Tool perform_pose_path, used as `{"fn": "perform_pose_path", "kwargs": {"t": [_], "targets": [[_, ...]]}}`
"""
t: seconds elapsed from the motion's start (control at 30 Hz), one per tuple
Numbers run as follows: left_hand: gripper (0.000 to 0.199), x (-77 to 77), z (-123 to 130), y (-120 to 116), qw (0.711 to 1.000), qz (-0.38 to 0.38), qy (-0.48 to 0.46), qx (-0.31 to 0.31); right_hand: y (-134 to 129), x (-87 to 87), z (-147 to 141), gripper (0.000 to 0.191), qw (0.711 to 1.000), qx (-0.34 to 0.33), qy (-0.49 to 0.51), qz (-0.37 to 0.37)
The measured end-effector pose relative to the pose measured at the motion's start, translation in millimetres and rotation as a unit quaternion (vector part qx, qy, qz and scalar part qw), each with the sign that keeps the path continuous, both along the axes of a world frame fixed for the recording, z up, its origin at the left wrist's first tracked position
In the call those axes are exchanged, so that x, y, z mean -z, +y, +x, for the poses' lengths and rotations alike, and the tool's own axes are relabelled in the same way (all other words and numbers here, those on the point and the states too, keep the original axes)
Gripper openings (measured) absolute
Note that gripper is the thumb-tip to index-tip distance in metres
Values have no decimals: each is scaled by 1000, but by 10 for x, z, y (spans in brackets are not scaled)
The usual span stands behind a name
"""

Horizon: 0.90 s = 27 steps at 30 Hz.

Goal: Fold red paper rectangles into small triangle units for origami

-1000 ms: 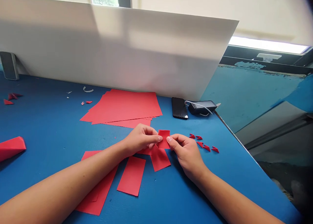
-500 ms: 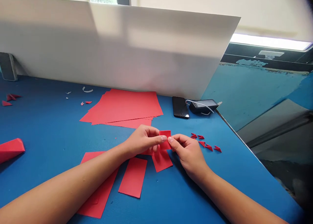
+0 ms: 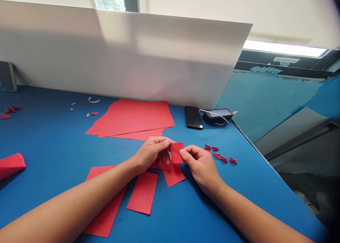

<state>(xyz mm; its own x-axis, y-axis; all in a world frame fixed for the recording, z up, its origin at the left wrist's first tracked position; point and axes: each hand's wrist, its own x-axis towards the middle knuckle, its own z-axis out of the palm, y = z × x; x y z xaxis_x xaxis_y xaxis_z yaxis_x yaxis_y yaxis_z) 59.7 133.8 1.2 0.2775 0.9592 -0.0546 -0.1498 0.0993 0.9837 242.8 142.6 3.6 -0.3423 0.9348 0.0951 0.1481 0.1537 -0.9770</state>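
The right hand (image 3: 202, 167) grips the small red paper rectangle (image 3: 175, 151) by its right edge, above the blue bench (image 3: 199, 214). The left hand (image 3: 152, 154) is at the upper left corner; whether it pinches the paper cannot be told.

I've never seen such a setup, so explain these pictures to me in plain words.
There is no machine here: a person is working bare-handed. Every picture comes from one camera worn on the person's head, looking forward and down. On the blue table lie large red sheets, small folded red pieces and a black phone. The right hand holds a small red paper by its right edge; the left hand is at its upper left corner, its grip unclear.
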Motion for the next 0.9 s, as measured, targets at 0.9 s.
{"fn": "perform_pose_path", "kwargs": {"t": [0.9], "targets": [[32,-88,-18,-5,987,26,139,79,12,-16,17,27,999,25,22,-13]]}}
